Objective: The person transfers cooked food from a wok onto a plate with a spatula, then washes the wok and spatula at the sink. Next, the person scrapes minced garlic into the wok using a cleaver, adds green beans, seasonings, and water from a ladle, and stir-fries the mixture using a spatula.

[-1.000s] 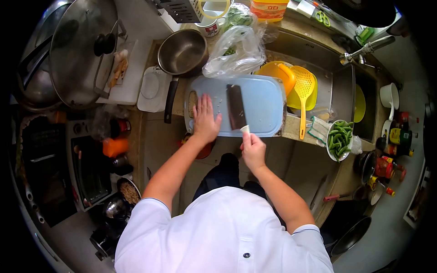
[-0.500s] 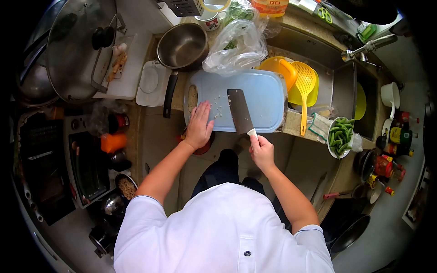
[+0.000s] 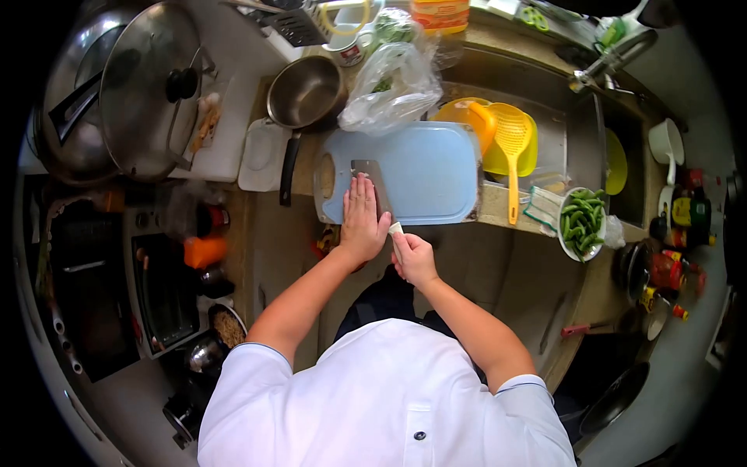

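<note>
A cleaver (image 3: 379, 187) lies with its blade over the left half of a light blue cutting board (image 3: 436, 171). My right hand (image 3: 415, 258) is wrapped round its pale handle at the board's front edge. Flat on top of the blade rests my left hand (image 3: 362, 222), fingers stretched away from me and near together. The blade hides what is under it; the small white bits are no longer visible.
Behind the board lies a plastic bag (image 3: 397, 89) of greens, with a saucepan (image 3: 306, 93) to its left. A yellow slotted spoon (image 3: 513, 140) and basket stand by the sink (image 3: 556, 117). Green peppers fill a bowl (image 3: 582, 224) at the right.
The cleaver has moved left in my right hand, over where the white bits lay. My left hand has shifted right, from the board onto the blade. The camera view has turned slightly.
</note>
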Demonstrator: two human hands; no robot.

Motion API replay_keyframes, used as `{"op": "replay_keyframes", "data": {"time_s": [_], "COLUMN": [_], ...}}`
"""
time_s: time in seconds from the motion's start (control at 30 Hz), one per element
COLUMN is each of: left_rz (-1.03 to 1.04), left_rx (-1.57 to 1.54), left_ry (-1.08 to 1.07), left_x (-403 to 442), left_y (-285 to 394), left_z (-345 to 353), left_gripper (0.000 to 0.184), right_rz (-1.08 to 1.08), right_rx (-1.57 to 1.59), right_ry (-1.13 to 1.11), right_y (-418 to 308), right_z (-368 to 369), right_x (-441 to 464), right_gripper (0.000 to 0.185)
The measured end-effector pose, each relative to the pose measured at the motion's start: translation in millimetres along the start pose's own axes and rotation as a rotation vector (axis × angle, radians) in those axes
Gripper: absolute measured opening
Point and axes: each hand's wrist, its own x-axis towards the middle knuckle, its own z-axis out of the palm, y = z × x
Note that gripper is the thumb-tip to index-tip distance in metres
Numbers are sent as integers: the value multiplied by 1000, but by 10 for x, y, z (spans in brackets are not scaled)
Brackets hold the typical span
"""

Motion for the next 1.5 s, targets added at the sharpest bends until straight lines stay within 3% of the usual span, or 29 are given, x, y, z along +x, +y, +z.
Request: {"op": "replay_keyframes", "data": {"time_s": [0.13, 0.33, 0.37, 0.5, 0.6, 0.73, 0.87, 0.97, 1.07, 1.1, 1.2, 1.23, 1.27, 1.3, 1.4, 1.47, 1.5], "left_rz": [177, 762, 866, 1295, 1602, 1839, 1930, 1835, 1617, 1618, 1425, 1464, 1565, 1549, 1579, 1602, 1621], "left_rx": [-79, -120, -164, -206, -254, -291, -333, -279, 143, 146, -664, -568, -31, 132, 270, 245, 182], "left_ry": [-39, -166, -196, -335, -364, -340, -337, -404, -348, -353, -476, -504, -566, -669, -764, -801, -784], "left_x": [135, 198, 190, -27, -452, -1191, -1781, -2020, -2074, -2089, -2126, -2109, -2146, -2205, -2294, -2268, -2276], "left_y": [911, 2561, 2870, 4267, 5296, 6474, 7218, 7575, 7856, 7942, 8050, 8047, 8037, 8077, 8009, 7938, 7877], "left_z": [-308, -488, -457, -196, 141, 606, 1136, 1709, 1992, 2043, 2047, 2156, 1944, 1848, 1800, 1697, 1645], "left_gripper": [82, 75, 65, 53, 52, 53, 53, 54, 45, 45, 23, 20, 17, 18, 21, 24, 25], "right_rz": [-117, -324, -370, -448, -467, -487, -491, -439, -366, -370, -381, -386, -394, -265, -258, -352, -269], "right_rx": [57, 270, 291, 402, 422, 500, 588, 640, 676, 686, 664, 615, 547, 310, -228, -386, -423], "right_ry": [102, 417, 493, 806, 1047, 1271, 1405, 1459, 1506, 1515, 1587, 1664, 1711, 1807, 1982, 1997, 1966], "right_y": [-354, -643, -650, -498, -245, 184, 565, 785, 979, 1012, 1110, 1205, 1289, 1348, 1179, 888, 660], "right_z": [-504, -1427, -1570, -2083, -2359, -2706, -2920, -3043, -3126, -3141, -3228, -3289, -3367, -3418, -3514, -3527, -3450], "right_x": [-590, -2218, -2538, -3873, -4753, -5697, -6244, -6457, -6541, -6566, -6574, -6521, -6465, -6491, -6504, -6495, -6518], "right_gripper": [35, 35, 35, 36, 37, 40, 39, 39, 37, 37, 34, 32, 30, 33, 30, 26, 26]}}
